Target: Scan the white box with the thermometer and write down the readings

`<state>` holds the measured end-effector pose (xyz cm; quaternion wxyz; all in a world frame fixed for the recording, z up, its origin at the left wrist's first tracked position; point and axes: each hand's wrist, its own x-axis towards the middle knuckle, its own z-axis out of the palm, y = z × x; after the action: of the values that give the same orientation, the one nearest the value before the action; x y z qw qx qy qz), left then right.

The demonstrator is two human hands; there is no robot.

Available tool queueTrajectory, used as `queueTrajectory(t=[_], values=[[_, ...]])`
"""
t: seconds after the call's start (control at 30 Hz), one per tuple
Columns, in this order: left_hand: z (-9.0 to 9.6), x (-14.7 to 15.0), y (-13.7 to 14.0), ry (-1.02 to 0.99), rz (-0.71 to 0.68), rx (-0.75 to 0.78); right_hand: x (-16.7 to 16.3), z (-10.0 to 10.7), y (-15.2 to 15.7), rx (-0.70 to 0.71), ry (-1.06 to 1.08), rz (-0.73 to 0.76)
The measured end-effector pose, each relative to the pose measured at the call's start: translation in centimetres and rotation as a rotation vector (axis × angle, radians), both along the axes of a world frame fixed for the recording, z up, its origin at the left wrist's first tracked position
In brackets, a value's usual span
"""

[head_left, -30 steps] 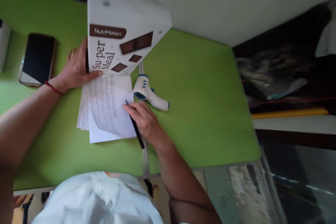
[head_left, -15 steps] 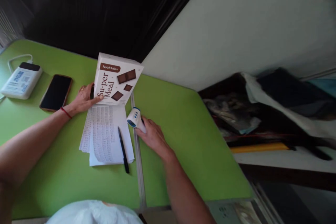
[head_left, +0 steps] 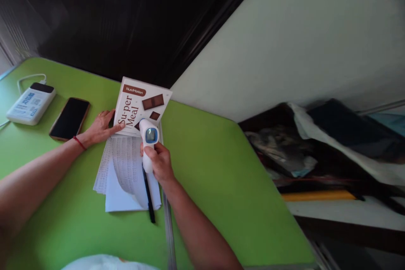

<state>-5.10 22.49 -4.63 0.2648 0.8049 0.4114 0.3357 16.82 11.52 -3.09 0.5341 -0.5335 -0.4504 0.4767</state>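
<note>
My right hand [head_left: 160, 164] grips a white infrared thermometer [head_left: 148, 138] by its handle, its lit screen facing me and its nose aimed at the white Su-per Meal box [head_left: 141, 105]. My left hand [head_left: 100, 126] rests flat against the left side of that box, holding it upright on the green table [head_left: 221, 177]. Printed sheets of paper [head_left: 122, 173] lie in front of the box, under the thermometer. A black pen [head_left: 148, 196] lies on the papers' right edge, below my right hand.
A dark phone [head_left: 69, 119] lies left of my left hand. A white power bank [head_left: 31, 103] with a cable sits further left. A metal seam [head_left: 168, 236] splits the table. Clutter of bags and cloth [head_left: 316, 143] fills the right beyond the table edge.
My right hand put the pen down on the papers, took hold of the thermometer and raised it to point at the box. My left hand stayed on the box. The camera tilted up.
</note>
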Motion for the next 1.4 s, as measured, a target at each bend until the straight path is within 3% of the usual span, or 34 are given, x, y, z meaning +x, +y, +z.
queueTrajectory(t=[0.23,0.73,1.4], values=[[0.5,-0.1,0.2,0.075,-0.023,0.04,-0.4,-2.0,-0.4,-0.066,0.068,-0.028],[0.6,-0.4,0.4,0.045,-0.026,0.064,-0.6,-1.6,-0.2,0.034,-0.124,0.006],[1.0,0.0,0.2,0.051,-0.039,0.049,-0.6,-2.3,-0.3,0.013,-0.084,0.012]])
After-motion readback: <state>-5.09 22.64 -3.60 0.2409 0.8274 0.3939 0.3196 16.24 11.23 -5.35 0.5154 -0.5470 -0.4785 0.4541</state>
